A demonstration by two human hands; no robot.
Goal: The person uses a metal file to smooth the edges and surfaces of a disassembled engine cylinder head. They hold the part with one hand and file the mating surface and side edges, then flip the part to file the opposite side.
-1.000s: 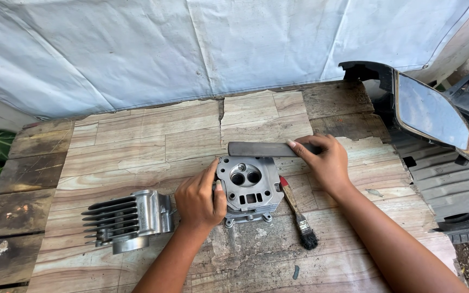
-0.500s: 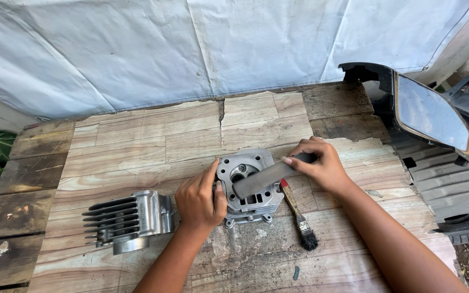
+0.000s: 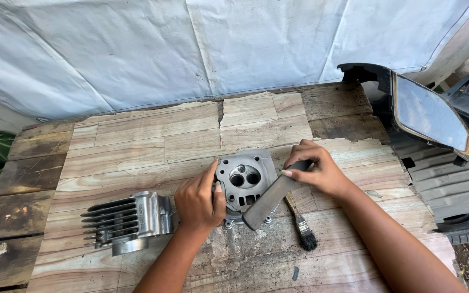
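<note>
While your left hand [image 3: 197, 202] grips the left side of the cylinder head [image 3: 243, 184], fingers curled over its edge and thumb pressed against the face, the part sits near the middle of the worktop [image 3: 153, 141] with its valve side up. Your right hand [image 3: 318, 172] is wrapped around the upper end of a flat grey sharpening stone [image 3: 270, 196], whose lower end lies slantwise across the right part of that face. Judging by this, the flattening of the face is under way but not finished: the two round valves and the dark pocket around them show plainly, the stone covers only one edge, and I cannot tell how much metal is already dressed.

Left of your wrist the finned cylinder [image 3: 126, 221] lies on its side, close to the head but apart from it. A small paint brush [image 3: 299, 223] lies just under the stone's right side, bristles toward you, near enough to catch a long stroke. Off the right end of the worktop stand a black scooter body panel [image 3: 451, 184] and a mirror [image 3: 427, 114], well apart from your hands. A grey tarpaulin [image 3: 191, 49] hangs behind.
</note>
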